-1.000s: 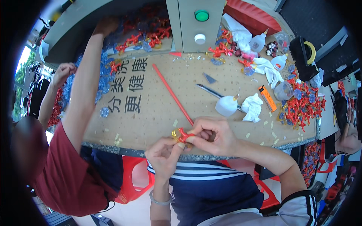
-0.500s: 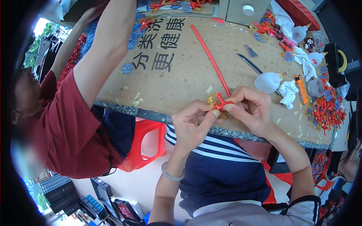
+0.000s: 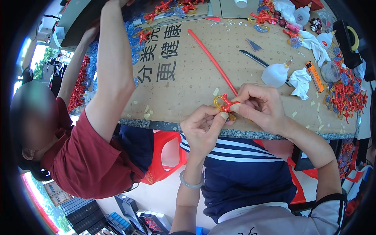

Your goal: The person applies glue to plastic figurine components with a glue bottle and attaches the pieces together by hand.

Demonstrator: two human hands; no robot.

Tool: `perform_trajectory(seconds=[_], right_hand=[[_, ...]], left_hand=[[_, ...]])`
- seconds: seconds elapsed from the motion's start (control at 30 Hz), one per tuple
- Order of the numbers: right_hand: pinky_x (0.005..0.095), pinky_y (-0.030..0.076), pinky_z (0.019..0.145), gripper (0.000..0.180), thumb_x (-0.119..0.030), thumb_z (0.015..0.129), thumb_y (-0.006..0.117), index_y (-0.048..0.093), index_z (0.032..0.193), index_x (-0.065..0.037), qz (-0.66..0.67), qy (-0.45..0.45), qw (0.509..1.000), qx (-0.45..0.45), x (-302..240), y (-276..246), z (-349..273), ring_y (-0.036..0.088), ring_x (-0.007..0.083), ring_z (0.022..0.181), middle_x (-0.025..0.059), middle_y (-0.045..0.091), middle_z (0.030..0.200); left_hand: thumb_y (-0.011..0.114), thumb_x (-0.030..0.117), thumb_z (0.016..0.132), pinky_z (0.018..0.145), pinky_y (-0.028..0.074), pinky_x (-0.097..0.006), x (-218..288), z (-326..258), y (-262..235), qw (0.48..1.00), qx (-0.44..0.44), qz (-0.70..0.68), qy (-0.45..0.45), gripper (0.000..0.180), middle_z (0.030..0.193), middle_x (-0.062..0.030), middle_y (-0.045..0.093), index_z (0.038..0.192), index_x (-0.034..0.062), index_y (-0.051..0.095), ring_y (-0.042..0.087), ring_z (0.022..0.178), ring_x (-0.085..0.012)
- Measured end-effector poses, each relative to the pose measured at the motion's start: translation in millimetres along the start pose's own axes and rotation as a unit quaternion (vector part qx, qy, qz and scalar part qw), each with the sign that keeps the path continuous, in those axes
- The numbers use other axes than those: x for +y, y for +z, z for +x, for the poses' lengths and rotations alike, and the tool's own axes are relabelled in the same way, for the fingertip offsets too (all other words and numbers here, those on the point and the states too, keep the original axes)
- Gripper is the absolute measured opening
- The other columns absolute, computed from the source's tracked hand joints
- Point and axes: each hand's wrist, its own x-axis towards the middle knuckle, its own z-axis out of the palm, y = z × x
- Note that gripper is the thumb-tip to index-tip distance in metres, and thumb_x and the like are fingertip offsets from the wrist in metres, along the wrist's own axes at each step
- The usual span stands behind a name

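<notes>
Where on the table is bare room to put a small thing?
The wider bare patch lies beyond the left hand, between the black printed characters and the red stick. Another lies between that stick and the dark tool. The right end is crowded: white bottle, crumpled tissue, orange lighter, heap of red pieces.

The view has shifted: the left hand (image 3: 200, 128), right hand (image 3: 263, 109) and red figurine (image 3: 226, 106) appear higher and farther right; the green button has gone. The co-worker's far hand (image 3: 93, 29) now reaches farther forward, past the blue pieces (image 3: 132, 44).
</notes>
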Motion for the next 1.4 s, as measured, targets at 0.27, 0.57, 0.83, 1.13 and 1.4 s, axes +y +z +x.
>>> perform_trajectory(seconds=[0.27, 0.57, 0.83, 1.13, 1.4], right_hand=[[0.0196, 0.026, 0.047, 0.004, 0.000, 0.082, 0.065, 0.063, 0.081, 0.003, -0.012, 0.027, 0.999, -0.014, -4, -1, -8, 0.037, 0.0008, 0.055, -0.0006, 0.053, 0.071], [0.0208, 0.029, 0.048, 0.009, 0.005, 0.076, 0.064, 0.064, 0.084, 0.002, -0.089, -0.059, 0.994, -0.029, -5, -3, -1, 0.042, 0.0051, 0.056, 0.0025, 0.055, 0.073], [0.0218, 0.031, 0.046, 0.008, 0.003, 0.075, 0.065, 0.062, 0.082, 0.002, -0.120, -0.098, 0.988, -0.020, 0, 0, -3, 0.044, 0.0069, 0.054, 0.0043, 0.055, 0.071], [0.0238, 0.032, 0.044, 0.008, 0.001, 0.074, 0.067, 0.059, 0.077, 0.002, -0.110, -0.136, 0.985, -0.008, -5, 2, -2, 0.044, 0.0085, 0.051, 0.0046, 0.054, 0.066], [0.0198, 0.028, 0.048, 0.006, 0.000, 0.079, 0.066, 0.060, 0.079, 0.002, -0.051, -0.042, 0.997, -0.039, -5, -5, -3, 0.040, 0.0031, 0.055, 0.0020, 0.056, 0.071]], left_hand=[[0.059, -0.012, 0.084, 0.069, 0.059, -0.029, -3, -7, 2, 1.000, 0.011, -0.014, 0.005, 0.004, 0.085, -0.0133, 0.065, 0.087, -0.0106, 0.059, 0.067, 0.076, -0.0174], [0.061, -0.010, 0.084, 0.069, 0.059, -0.029, 4, 3, -5, 0.999, -0.021, -0.025, 0.000, 0.003, 0.084, -0.0162, 0.066, 0.087, -0.0110, 0.061, 0.068, 0.076, -0.0201], [0.059, -0.011, 0.085, 0.071, 0.061, -0.032, 3, 3, -9, 0.997, -0.062, -0.033, -0.022, 0.003, 0.087, -0.0181, 0.066, 0.088, -0.0120, 0.061, 0.068, 0.077, -0.0211], [0.059, -0.010, 0.085, 0.069, 0.061, -0.032, 6, 4, -11, 0.995, -0.064, -0.049, -0.054, 0.003, 0.086, -0.0189, 0.066, 0.087, -0.0115, 0.061, 0.068, 0.076, -0.0216], [0.059, -0.007, 0.085, 0.065, 0.060, -0.030, 27, 5, -10, 0.982, -0.062, -0.066, -0.166, 0.003, 0.082, -0.0198, 0.067, 0.085, -0.0094, 0.061, 0.069, 0.071, -0.0238]])
